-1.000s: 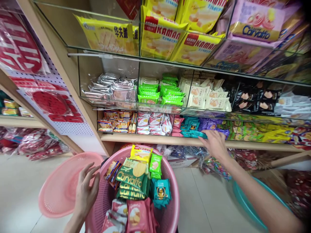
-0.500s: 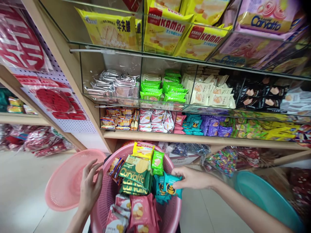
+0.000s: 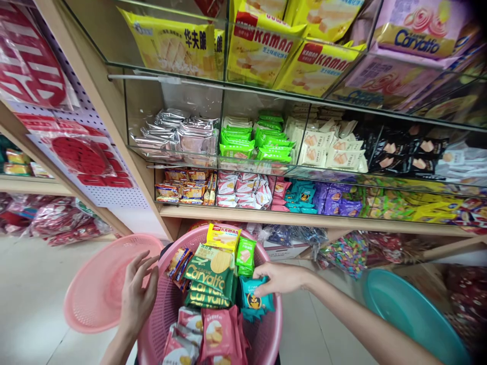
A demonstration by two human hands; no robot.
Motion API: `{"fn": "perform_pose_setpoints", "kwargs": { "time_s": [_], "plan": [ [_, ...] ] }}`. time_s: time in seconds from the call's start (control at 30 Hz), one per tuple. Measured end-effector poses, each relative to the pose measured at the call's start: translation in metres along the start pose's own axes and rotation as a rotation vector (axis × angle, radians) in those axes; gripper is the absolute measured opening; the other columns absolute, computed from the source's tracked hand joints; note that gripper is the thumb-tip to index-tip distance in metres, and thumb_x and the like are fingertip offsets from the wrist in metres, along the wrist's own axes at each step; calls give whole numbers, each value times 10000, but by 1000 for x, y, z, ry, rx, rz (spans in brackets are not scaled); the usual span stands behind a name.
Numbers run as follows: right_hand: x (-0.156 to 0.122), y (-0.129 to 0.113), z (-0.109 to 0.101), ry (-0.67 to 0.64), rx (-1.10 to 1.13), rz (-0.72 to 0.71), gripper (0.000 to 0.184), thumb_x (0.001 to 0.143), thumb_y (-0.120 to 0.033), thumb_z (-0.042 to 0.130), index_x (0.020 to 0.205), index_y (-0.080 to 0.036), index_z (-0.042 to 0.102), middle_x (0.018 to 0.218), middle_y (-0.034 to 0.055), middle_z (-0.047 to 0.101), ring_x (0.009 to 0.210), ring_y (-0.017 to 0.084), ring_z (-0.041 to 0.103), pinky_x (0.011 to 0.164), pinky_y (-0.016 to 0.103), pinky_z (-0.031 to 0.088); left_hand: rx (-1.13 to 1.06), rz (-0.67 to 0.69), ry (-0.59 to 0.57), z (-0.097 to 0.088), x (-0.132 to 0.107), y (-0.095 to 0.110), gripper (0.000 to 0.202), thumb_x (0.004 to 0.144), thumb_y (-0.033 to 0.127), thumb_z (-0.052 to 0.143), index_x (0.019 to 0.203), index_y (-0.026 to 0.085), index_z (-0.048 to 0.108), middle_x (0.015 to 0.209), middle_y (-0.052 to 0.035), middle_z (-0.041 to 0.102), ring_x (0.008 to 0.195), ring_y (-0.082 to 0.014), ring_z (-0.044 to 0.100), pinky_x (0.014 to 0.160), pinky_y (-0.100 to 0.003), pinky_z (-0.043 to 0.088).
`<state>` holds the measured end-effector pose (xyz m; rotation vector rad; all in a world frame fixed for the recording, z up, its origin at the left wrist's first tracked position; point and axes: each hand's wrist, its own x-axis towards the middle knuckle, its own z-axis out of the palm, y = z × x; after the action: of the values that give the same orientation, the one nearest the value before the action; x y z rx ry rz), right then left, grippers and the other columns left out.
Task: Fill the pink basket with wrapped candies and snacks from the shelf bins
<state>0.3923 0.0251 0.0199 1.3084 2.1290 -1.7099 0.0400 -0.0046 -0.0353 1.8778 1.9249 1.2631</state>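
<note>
A pink basket (image 3: pixel 276 334) holds stacks of wrapped snacks. My right hand (image 3: pixel 279 279) reaches over its right rim, with thumb and fingers closed on the edge of a teal snack packet (image 3: pixel 254 296) lying with others of its kind. My left hand (image 3: pixel 140 286) hovers by the left rim, fingers apart, holding nothing. Green Carvalfo packets (image 3: pixel 211 274) fill the middle. Behind them are a yellow Kaman packet (image 3: pixel 223 236) and a bright green packet (image 3: pixel 245 255). Orange-and-blue packets (image 3: pixel 179 266) lie at the left. Nearest me are pink packets (image 3: pixel 218 332) and white-and-pink ones (image 3: pixel 180 344).
Ahead stands a shelf (image 3: pixel 243 215) with glass-fronted bins of packets. A second pink basket (image 3: pixel 91 296) is on the floor at left, a teal basin (image 3: pixel 411 314) at right. Bagged goods (image 3: pixel 348 251) lie below the shelf. Red decorations (image 3: pixel 79 157) hang on a pegboard.
My right hand has moved left and slightly down. The teal packets under it have shifted inward from the basket's right rim and lie closer together. My left hand stays open.
</note>
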Motion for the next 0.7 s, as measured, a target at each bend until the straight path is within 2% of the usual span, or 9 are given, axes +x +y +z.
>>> {"fn": "perform_pose_setpoints", "kwargs": {
  "time_s": [0.3,0.37,0.5,0.7],
  "plan": [
    [3,8,14,120,171,107,398,622,-444,644,862,-180,468,739,-42,500,487,72,494,428,193,370,6,12,5,1,0,0,281,810,330,443,1007,178,573,1188,-95,457,952,-196,563,692,-291,538],
    [2,8,17,208,107,109,366,621,-413,649,844,-183,472,716,-47,497,512,75,487,446,189,354,6,9,2,1,1,0,282,810,330,442,1009,178,572,1189,-95,456,956,-198,562,698,-295,538],
    [-1,1,22,464,-170,79,309,604,-367,671,791,-189,500,723,-37,519,651,104,474,526,193,320,8,-2,-1,0,0,-1,286,808,337,441,1009,179,570,1190,-95,454,954,-199,564,699,-295,537],
    [-9,-10,32,587,-259,97,319,638,-343,639,862,-220,448,858,-17,576,750,138,534,615,210,341,-3,-20,0,0,0,2,288,804,341,438,999,181,576,1193,-94,455,964,-198,557,685,-277,537]
  ]
}}
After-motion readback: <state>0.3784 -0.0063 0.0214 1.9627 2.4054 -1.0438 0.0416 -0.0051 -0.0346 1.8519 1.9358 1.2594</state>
